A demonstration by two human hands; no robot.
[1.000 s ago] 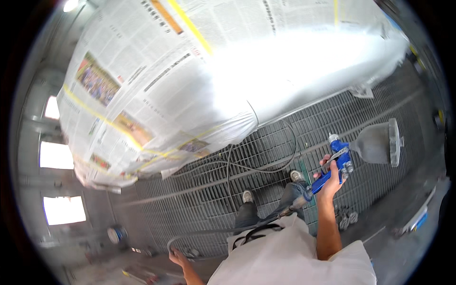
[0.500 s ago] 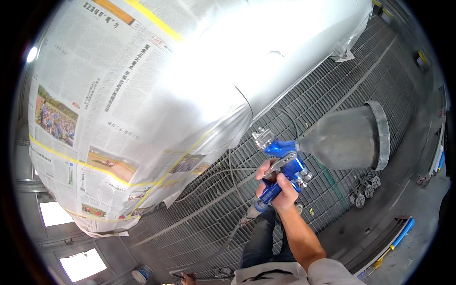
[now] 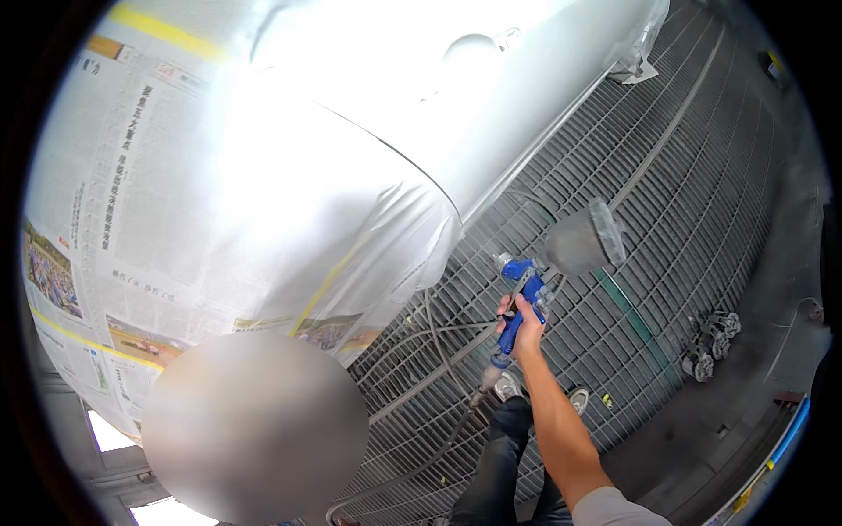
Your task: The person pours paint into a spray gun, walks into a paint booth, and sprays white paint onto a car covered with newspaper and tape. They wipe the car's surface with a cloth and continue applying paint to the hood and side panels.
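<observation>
My right hand [image 3: 528,331] is closed round the handle of a blue spray gun [image 3: 524,279], fingers at its trigger. A grey paint cup [image 3: 581,242] sits on the gun and tilts to the right. From the handle's foot an air hose [image 3: 447,441] runs down and left. The gun's nozzle points toward a glossy white vehicle body panel [image 3: 535,105], with a gap between them. Of my left hand, at most a sliver shows at the lower edge beside the hose; its fingers are hidden.
Newspaper masking [image 3: 167,202] with yellow tape [image 3: 167,33] covers the vehicle's left part. Under my feet is a metal floor grating [image 3: 675,202], with more hose across it. Several grey clumped objects [image 3: 709,346] lie at right. A round blurred patch hides the lower left.
My right hand has carried the spray gun farther out, and it looks smaller. The view has shifted, bringing more of the white panel and my shoes into sight. My left hand has almost left the picture.
</observation>
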